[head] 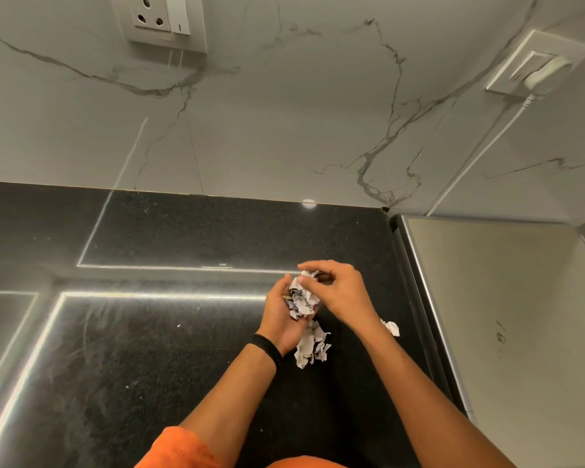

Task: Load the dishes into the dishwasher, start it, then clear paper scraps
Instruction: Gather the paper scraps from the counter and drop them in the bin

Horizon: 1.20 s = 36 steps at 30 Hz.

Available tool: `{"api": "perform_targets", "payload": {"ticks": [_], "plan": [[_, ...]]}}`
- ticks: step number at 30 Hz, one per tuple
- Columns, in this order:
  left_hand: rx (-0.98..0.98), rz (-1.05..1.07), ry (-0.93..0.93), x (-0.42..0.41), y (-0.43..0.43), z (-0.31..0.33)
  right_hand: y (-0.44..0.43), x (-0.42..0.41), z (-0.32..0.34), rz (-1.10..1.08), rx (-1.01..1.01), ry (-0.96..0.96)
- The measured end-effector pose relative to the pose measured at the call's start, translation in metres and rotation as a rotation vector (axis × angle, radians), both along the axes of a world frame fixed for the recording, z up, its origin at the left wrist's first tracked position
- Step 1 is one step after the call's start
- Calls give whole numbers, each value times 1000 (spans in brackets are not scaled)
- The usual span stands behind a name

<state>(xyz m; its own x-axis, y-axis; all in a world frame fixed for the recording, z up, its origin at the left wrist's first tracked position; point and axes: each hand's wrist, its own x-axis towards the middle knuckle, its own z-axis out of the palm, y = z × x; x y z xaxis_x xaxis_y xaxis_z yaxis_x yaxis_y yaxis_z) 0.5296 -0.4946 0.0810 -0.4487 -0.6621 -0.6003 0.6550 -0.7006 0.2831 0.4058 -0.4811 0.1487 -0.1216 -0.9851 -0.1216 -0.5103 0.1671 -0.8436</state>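
Observation:
My left hand (279, 319) is cupped palm up over the black countertop (149, 349) and holds a wad of crumpled white paper scraps (301, 298). My right hand (335, 288) hovers over that wad, its fingertips pinching a scrap at the top. More crumpled scraps (309, 346) lie on the counter just under my left palm. One small scrap (390, 327) lies to the right, partly hidden behind my right forearm. No dishes or dishwasher are in view.
A steel appliance top (507, 315) stands flush against the counter's right edge. The marble backsplash (284, 113) carries a socket plate (163, 18) at top left and a plugged-in white cord (534, 79) at top right. Tiny white crumbs dot the counter.

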Motion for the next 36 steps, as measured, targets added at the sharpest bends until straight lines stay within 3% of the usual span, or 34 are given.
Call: {"api": "perform_targets", "payload": {"ticks": [6, 13, 16, 21, 25, 31, 36], "plan": [[-39, -5, -8, 0, 0, 2, 0, 26, -2, 42, -57, 133], [48, 108, 184, -1, -9, -5, 6, -6, 12, -71, -98, 7], [59, 81, 157, -4, -11, -3, 18, -48, -2, -114, -24, 235], [72, 23, 129, -19, -10, -1, 57, -103, -34, -98, 302, 546], [73, -39, 110, -32, -1, 3, 71, -102, -53, -61, 402, 656], [70, -82, 69, -33, 4, 0, 77, -92, -67, -153, 238, 624], [43, -82, 55, -28, 2, -3, 66, -75, -38, -332, 106, 258]]}}
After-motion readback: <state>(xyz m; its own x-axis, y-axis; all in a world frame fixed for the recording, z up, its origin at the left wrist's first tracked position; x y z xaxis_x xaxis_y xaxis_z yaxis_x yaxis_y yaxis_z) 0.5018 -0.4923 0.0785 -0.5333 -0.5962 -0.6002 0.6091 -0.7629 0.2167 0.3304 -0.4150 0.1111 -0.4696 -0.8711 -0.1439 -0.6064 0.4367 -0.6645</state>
